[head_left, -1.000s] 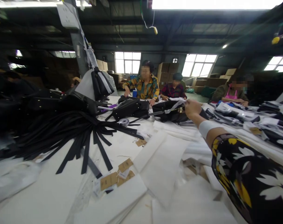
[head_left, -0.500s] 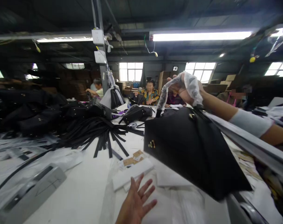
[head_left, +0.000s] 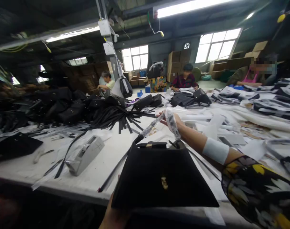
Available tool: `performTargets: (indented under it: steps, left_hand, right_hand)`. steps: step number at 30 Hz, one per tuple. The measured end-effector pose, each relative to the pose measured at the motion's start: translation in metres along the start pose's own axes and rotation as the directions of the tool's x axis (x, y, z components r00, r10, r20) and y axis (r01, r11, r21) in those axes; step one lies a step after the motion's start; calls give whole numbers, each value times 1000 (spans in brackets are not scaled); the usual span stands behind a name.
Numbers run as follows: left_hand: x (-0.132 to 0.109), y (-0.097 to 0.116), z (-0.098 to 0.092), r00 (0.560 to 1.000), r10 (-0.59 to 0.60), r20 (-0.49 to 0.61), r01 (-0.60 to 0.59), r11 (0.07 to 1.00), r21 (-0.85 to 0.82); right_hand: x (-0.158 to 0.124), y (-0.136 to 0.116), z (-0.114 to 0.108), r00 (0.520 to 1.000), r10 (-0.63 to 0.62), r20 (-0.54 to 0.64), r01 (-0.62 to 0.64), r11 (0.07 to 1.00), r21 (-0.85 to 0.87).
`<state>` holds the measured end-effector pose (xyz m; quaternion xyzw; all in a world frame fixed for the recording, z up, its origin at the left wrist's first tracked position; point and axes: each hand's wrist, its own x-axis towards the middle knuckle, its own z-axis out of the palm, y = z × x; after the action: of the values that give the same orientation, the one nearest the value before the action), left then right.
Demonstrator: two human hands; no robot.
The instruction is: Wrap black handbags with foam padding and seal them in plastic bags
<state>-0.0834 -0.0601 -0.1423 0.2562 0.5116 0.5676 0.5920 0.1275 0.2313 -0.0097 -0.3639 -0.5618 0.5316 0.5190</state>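
Observation:
A black handbag (head_left: 156,178) with a gold clasp hangs upright in front of me at the table's near edge. My right hand (head_left: 170,120) is closed on its handle (head_left: 172,125), which is wrapped in clear plastic. At the bag's lower left side is my left hand (head_left: 116,211). The bag hides most of its fingers, so whether they grip it does not show. Dark straps (head_left: 116,168) hang beside the bag onto the table.
A grey tape dispenser (head_left: 86,156) stands on the white table (head_left: 106,152) to the left. Behind it lie black strips (head_left: 121,119) and a pile of black bags (head_left: 68,108). White wrapping material (head_left: 214,124) covers the right side. Several co-workers sit across the table.
The handbag has come down and to the left, from tilted to upright, with my right hand still on its handle. My left hand, spread before, is now beside the bag. The view has shifted.

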Motion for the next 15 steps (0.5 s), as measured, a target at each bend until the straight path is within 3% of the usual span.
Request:
performTargets:
  steps: [2,4,6,8,9,11,13,15]
  left_hand:
    - [-6,-4,-9,993,-96,-65,94,995,-29]
    - [-7,-7,-16,988,-66,-137,75,995,63]
    - [-7,-7,-22,973,133,-190,-63,939,337]
    - [-6,-3,-25,905,407,-123,-236,722,650]
    - [-4,1,-26,859,509,-51,-300,582,756]
    - [4,9,-24,789,606,100,-386,363,848]
    - [17,16,-16,773,603,196,-432,275,859]
    - [30,19,-7,789,571,228,-442,269,856]
  right_hand:
    - [-9,24,-9,996,60,-63,-67,991,-115]
    - [-24,38,-25,988,74,-136,-106,964,-243]
    - [-49,41,-43,983,30,-183,-94,932,-350]
    - [-82,38,-57,984,-36,-177,-44,902,-430]
    - [-102,36,-62,987,-79,-141,2,879,-478]
    - [-145,34,-66,984,-175,13,147,782,-605]
    - [-187,37,-64,965,-185,186,262,667,-698]
    - [-220,46,-61,956,-103,274,280,595,-753]
